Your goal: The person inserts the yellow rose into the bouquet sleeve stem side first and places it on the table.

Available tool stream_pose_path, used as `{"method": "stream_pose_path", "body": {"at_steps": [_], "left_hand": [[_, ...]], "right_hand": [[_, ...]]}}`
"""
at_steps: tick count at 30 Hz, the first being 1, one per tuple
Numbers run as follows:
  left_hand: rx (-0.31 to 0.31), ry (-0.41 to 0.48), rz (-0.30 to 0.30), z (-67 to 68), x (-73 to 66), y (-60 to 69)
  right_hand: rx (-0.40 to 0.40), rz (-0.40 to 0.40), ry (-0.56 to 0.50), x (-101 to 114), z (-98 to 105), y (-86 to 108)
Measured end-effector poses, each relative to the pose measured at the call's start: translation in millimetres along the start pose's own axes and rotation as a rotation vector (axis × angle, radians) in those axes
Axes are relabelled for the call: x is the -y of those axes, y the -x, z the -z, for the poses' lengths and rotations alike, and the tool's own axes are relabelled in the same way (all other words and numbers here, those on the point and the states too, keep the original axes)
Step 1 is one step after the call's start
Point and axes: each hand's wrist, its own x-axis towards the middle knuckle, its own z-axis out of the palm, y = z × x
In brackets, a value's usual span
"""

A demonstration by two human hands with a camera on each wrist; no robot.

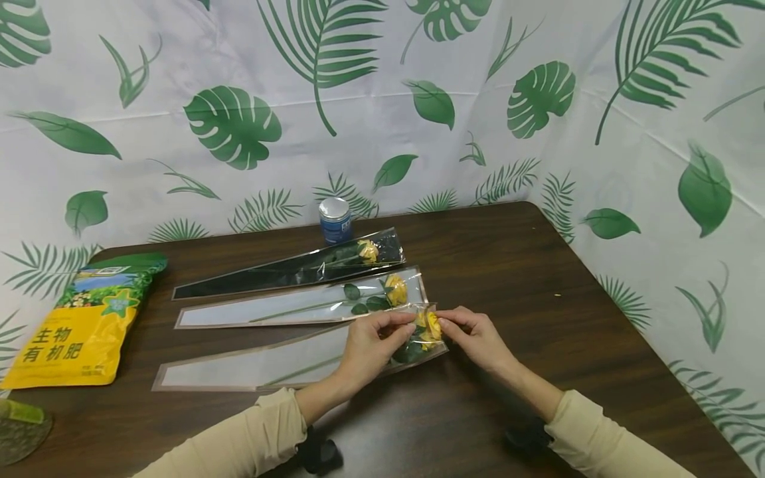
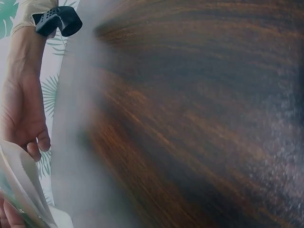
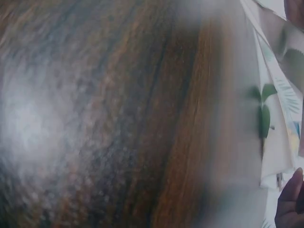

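Observation:
The nearest of three long tapered flower sleeves [image 1: 221, 372], clear with a pale back and pinkish border, lies at a slant on the table. Inside it a yellow rose [image 1: 431, 324] with a green stem shows, partly hidden by fingers. My left hand [image 1: 366, 345] pinches the sleeve's wide end on the left of the bloom. From the right, my right hand [image 1: 483, 340] pinches the edge of that end between thumb and fingers. In the left wrist view, part of the sleeve [image 2: 28, 183] appears at the lower left. Leaves [image 3: 266, 111] show blurrily in the right wrist view.
Behind lie a white-backed sleeve [image 1: 233, 316] and a black-backed sleeve [image 1: 269, 275], each with a yellow rose. A blue can [image 1: 336, 222] stands at the back. A yellow fertilizer bag [image 1: 74, 335] lies left, above a clear container [image 1: 24, 431]. Leaf-print curtains surround the dark table [image 1: 574, 358].

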Motion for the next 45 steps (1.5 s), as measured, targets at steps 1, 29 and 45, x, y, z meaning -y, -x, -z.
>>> {"method": "stream_pose_path", "body": {"at_steps": [1,29,45], "left_hand": [[0.003,-0.001,0.001,-0.1,0.3,-0.1],[0.128,-0.261,-0.116,35.5,17.3,14.2],[0.280,-0.897,-0.349,85.4,36.6,54.4]], "right_hand": [[-0.005,-0.009,-0.003,0,-1,0.1],[0.196,-0.259,-0.001,-1,-4,17.2],[0.265,0.046,0.136,-6,-3,30.2]]}}
